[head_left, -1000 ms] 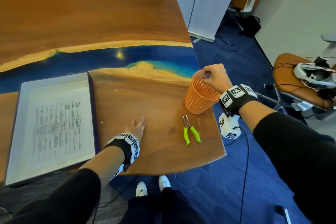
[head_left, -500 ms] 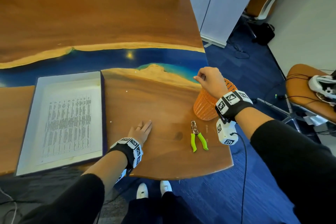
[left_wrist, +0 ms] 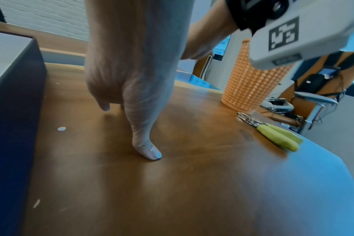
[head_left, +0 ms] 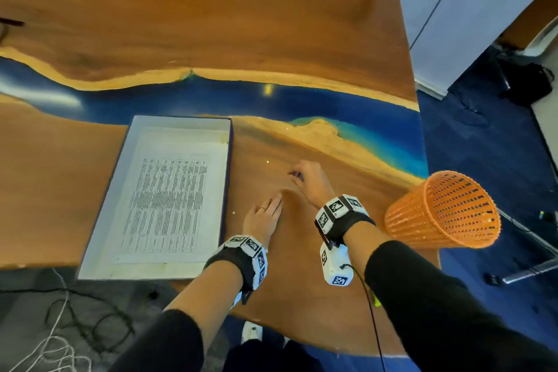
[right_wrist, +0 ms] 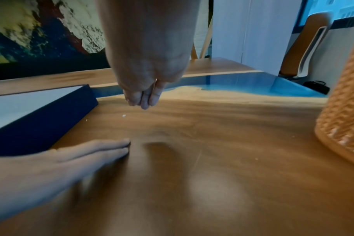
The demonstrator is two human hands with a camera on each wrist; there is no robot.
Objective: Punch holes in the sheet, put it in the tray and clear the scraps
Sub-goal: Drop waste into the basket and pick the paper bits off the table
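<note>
Your left hand [head_left: 263,218] lies flat on the bench [head_left: 317,275], fingers straight, grip empty. Your right hand [head_left: 311,181] has fingertips [right_wrist: 144,102] bunched over the paper scraps [right_wrist: 123,115]; whether its grip holds one, I cannot tell. The sheet [head_left: 169,199] lies in the tray [head_left: 99,229].

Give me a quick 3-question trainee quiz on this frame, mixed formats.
1. True or false: the printed sheet lies inside the tray.
2. Multiple choice: the orange mesh basket is (A) on the floor, (B) on the table near its right edge, (C) inside the tray.
3. Fill in: the left hand rests ____ on the table with straight fingers, while the right hand reaches down towards the white paper scraps.

Key: 1 true; 2 B; 3 flat.
</note>
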